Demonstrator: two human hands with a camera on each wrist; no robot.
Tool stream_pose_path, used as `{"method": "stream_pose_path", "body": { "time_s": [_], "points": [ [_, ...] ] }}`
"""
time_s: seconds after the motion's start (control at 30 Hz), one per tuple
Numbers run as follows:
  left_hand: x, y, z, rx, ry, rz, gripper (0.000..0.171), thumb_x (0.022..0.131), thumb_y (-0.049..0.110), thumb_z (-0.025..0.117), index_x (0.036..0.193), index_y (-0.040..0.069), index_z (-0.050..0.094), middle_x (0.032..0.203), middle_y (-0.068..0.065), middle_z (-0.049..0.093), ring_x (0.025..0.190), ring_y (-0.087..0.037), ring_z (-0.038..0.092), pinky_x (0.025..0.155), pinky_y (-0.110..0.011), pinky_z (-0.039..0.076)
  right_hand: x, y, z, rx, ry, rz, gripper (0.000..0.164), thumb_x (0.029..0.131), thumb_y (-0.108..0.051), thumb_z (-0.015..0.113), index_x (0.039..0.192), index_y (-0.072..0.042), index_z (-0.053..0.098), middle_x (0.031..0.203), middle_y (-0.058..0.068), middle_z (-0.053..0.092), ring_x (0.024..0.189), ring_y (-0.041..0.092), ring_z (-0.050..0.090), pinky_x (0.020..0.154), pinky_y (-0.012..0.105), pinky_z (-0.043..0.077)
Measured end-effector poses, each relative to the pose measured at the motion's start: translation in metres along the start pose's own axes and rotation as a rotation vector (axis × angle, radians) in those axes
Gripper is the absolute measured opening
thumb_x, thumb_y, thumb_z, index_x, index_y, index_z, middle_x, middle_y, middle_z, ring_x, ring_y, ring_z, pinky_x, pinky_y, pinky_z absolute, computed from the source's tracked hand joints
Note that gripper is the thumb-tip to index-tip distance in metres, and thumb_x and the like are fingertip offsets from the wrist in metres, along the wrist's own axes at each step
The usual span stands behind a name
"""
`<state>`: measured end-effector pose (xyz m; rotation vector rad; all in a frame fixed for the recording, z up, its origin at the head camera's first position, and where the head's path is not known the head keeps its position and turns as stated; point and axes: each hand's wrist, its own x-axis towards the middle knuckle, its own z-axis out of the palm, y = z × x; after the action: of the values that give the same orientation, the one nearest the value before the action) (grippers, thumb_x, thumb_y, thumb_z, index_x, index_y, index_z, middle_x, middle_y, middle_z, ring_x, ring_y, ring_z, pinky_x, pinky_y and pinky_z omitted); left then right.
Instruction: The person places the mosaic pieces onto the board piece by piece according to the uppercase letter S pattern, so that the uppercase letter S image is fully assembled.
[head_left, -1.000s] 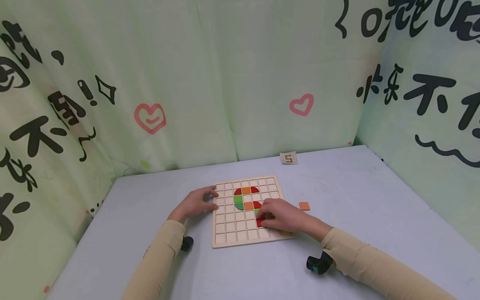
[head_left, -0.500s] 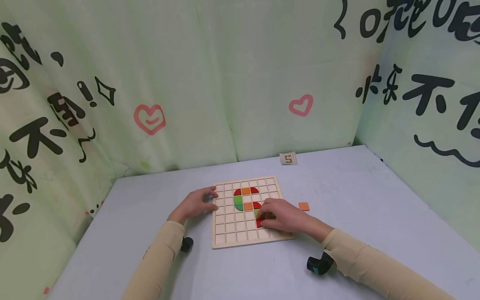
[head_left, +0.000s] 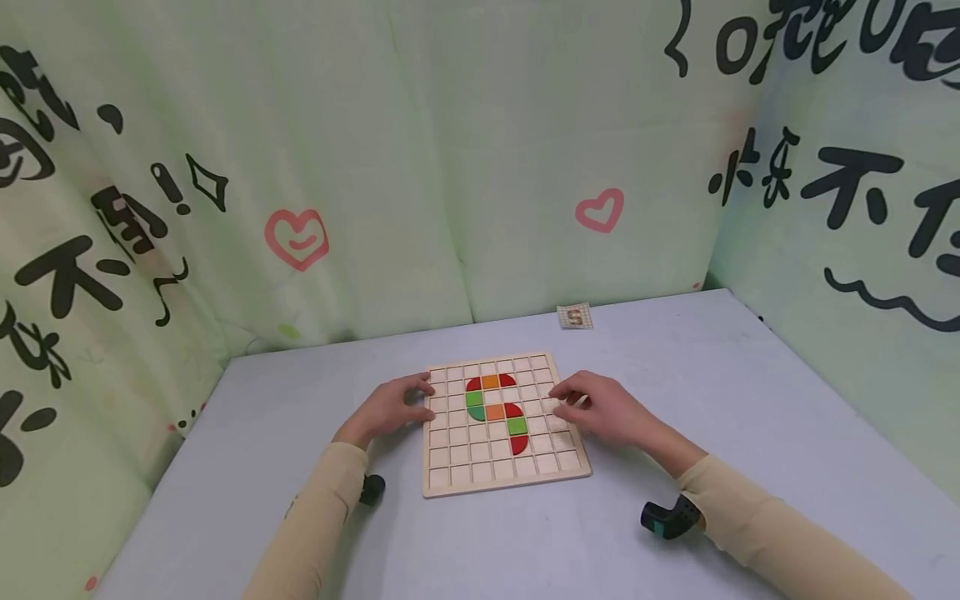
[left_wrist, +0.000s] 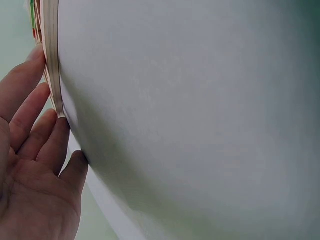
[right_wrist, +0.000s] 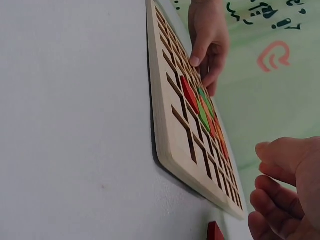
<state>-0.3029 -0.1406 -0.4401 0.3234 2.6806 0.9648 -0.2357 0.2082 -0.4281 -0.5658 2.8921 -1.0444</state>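
A wooden grid board (head_left: pixel 459 457) lies on the table. Its colored tiles trace a curved figure: an orange square (head_left: pixel 495 412), a green square (head_left: pixel 517 426) and a red rounded tile (head_left: pixel 519 445) are among them. Along the board's left edge rests my left hand (head_left: pixel 384 410), with thumb and fingers touching the rim and fairly straight in the left wrist view. My right hand (head_left: pixel 606 410) hovers by the right edge, fingers loosely bent; nothing shows between them in the right wrist view. A small red-looking piece (right_wrist: pixel 215 231) stands on the table near the board's corner there.
At the table's back edge lies a small card (head_left: pixel 575 316) with a grid pattern. Pale green curtains (head_left: pixel 375 167) with black lettering and pink hearts surround the white table (head_left: pixel 750 400). A dark wrist camera (head_left: pixel 671 518) hangs under the right forearm.
My right hand has lifted off the red tile and moved right to the board's right edge, now covering the spot where a loose orange square lay. The left hand has stayed put.
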Motion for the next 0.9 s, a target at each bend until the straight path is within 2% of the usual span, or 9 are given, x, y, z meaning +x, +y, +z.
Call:
{"method": "stream_pose_path", "body": {
  "time_s": [0.13,0.33,0.63,0.9],
  "points": [
    [0.0,0.0,0.0,0.006,0.001,0.003,0.035,0.086,0.019,0.079,0.119,0.013,0.069,0.159,-0.004,0.043,0.152,-0.033,0.029,0.123,-0.053,0.027,-0.005,0.011,-0.01,0.01,0.048,0.077,0.033,0.095,-0.021,0.067,0.123,-0.004,0.067,0.117,0.011,0.066,0.103,0.023,0.062,0.087,0.039,0.059],
    [0.001,0.0,0.0,0.008,0.0,0.004,0.035,0.086,0.019,0.079,0.119,0.013,0.069,0.159,-0.004,0.042,0.151,-0.033,0.029,0.123,-0.053,0.027,-0.012,0.025,-0.022,0.022,0.076,0.153,0.039,0.096,-0.024,0.066,0.128,-0.003,0.064,0.125,0.016,0.064,0.108,0.029,0.064,0.09,0.044,0.059],
    [0.0,0.001,0.0,0.007,0.004,0.004,0.034,0.086,0.018,0.079,0.119,0.013,0.069,0.159,-0.004,0.042,0.152,-0.033,0.029,0.123,-0.053,0.026,-0.019,0.043,-0.031,-0.022,0.072,0.165,0.043,0.095,-0.024,0.067,0.13,0.0,0.062,0.127,0.018,0.064,0.11,0.032,0.062,0.095,0.049,0.056],
    [0.001,0.0,0.0,0.007,0.004,0.009,0.034,0.087,0.019,0.079,0.119,0.013,0.069,0.159,-0.004,0.042,0.152,-0.033,0.029,0.123,-0.053,0.026,-0.023,0.05,-0.034,-0.053,0.05,0.149,0.044,0.093,-0.024,0.069,0.128,0.001,0.064,0.124,0.018,0.065,0.108,0.031,0.061,0.095,0.05,0.056]
  ]
}}
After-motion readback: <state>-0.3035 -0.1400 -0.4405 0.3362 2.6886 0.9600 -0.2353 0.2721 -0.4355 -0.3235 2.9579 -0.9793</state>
